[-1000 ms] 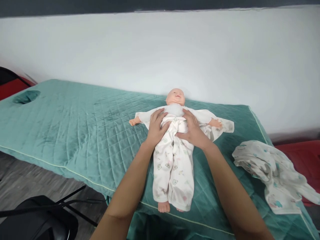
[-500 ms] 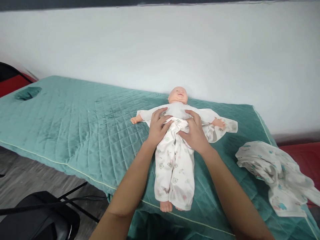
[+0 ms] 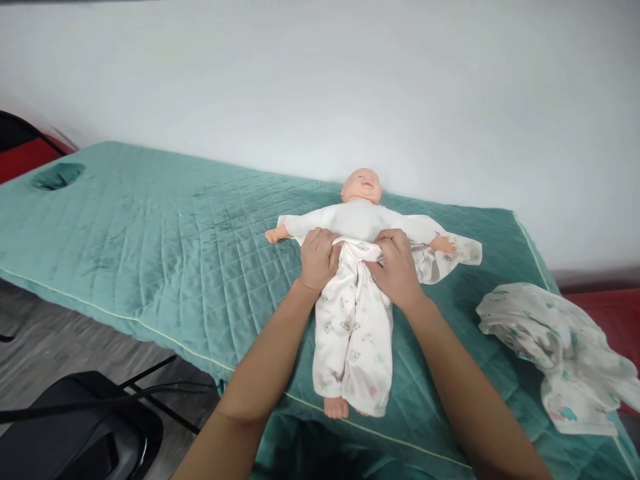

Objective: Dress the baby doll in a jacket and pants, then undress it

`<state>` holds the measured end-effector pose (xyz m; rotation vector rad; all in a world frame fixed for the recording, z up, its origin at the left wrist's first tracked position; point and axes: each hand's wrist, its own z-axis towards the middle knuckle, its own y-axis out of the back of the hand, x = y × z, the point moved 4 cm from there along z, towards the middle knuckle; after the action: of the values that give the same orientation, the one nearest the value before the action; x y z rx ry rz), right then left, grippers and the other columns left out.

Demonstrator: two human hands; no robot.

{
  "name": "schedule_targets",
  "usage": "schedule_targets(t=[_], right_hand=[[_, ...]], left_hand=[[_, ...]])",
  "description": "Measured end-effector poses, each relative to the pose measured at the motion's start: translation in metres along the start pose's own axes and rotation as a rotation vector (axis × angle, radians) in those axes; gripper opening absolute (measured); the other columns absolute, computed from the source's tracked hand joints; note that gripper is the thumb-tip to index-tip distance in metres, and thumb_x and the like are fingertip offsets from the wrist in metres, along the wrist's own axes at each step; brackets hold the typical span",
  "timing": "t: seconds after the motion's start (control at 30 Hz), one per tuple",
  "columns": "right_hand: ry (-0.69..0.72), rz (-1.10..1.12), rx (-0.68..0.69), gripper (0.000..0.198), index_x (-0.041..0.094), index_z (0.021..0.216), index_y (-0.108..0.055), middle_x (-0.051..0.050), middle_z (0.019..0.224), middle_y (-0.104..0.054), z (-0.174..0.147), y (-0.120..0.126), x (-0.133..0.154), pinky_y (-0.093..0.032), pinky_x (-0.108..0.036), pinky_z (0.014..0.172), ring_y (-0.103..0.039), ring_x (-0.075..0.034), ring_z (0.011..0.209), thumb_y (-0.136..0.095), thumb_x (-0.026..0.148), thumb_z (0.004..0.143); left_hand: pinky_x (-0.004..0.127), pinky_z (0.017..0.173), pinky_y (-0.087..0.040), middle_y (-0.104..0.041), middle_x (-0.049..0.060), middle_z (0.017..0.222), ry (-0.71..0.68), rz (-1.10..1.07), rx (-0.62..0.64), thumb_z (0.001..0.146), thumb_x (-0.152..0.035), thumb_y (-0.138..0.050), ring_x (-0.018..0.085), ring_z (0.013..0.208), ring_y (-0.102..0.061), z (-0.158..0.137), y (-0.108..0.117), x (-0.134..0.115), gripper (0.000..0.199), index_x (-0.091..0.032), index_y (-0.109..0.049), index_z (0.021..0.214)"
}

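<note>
A baby doll point(image 3: 361, 185) lies on its back with its head by the wall and its feet toward me. White printed pants point(image 3: 354, 333) cover its legs, and a white top point(image 3: 357, 219) covers its chest and arms. My left hand point(image 3: 320, 257) is closed on the pants' waistband at the left side of the doll's waist. At the other side my right hand point(image 3: 397, 263) grips the same waistband, fingers curled over it. Part of the top's patterned cloth point(image 3: 435, 267) spreads out beneath the doll's arm on the right.
The doll rests on a bed with a green quilted cover point(image 3: 200, 267), which has a face hole point(image 3: 59, 176) at its far left. A crumpled white printed garment point(image 3: 560, 353) lies at the right edge. A black chair point(image 3: 85, 427) stands at the lower left. Behind is a white wall point(image 3: 300, 87).
Both hands have gone from spread fingers around the doll's waist to fingers curled on the pants' waistband. The view has shifted slightly.
</note>
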<state>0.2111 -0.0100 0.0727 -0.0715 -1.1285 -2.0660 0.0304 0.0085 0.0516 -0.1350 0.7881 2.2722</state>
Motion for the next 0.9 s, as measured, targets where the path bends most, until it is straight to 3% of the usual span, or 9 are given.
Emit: schedule_targets(t=[0.2, 0.6, 0.9], right_hand=[[0.055, -0.090, -0.002, 0.008, 0.023, 0.086, -0.055, -0.009, 0.101, -0.059, -0.002, 0.001, 0.000, -0.041, -0.043, 0.085, -0.053, -0.027, 0.096, -0.059, 0.026, 0.092], [0.114, -0.226, 0.064, 0.026, 0.022, 0.080, -0.056, -0.006, 0.079, -0.058, -0.005, -0.001, -0.004, -0.037, -0.037, 0.075, -0.052, -0.026, 0.083, -0.053, 0.042, 0.098], [0.067, -0.198, 0.111, 0.027, 0.022, 0.082, -0.057, -0.006, 0.081, -0.061, -0.004, -0.002, -0.011, -0.038, -0.037, 0.074, -0.056, -0.026, 0.083, -0.054, 0.044, 0.097]], left_hand=[[0.036, 0.069, -0.039, -0.058, 0.005, 0.067, 0.033, -0.032, 0.008, 0.104, -0.039, -0.032, 0.020, 0.067, -0.054, 0.000, 0.002, -0.004, 0.041, -0.022, -0.054, 0.074], [0.033, 0.061, -0.032, -0.045, -0.001, 0.055, 0.085, -0.052, 0.005, 0.103, -0.038, -0.037, 0.016, 0.057, -0.046, 0.003, 0.004, -0.008, 0.042, -0.023, -0.040, 0.064], [0.030, 0.059, -0.029, -0.037, -0.003, 0.055, 0.291, -0.158, 0.074, 0.101, -0.050, -0.038, 0.013, 0.055, -0.039, -0.002, 0.008, -0.004, 0.049, -0.022, -0.032, 0.060]])
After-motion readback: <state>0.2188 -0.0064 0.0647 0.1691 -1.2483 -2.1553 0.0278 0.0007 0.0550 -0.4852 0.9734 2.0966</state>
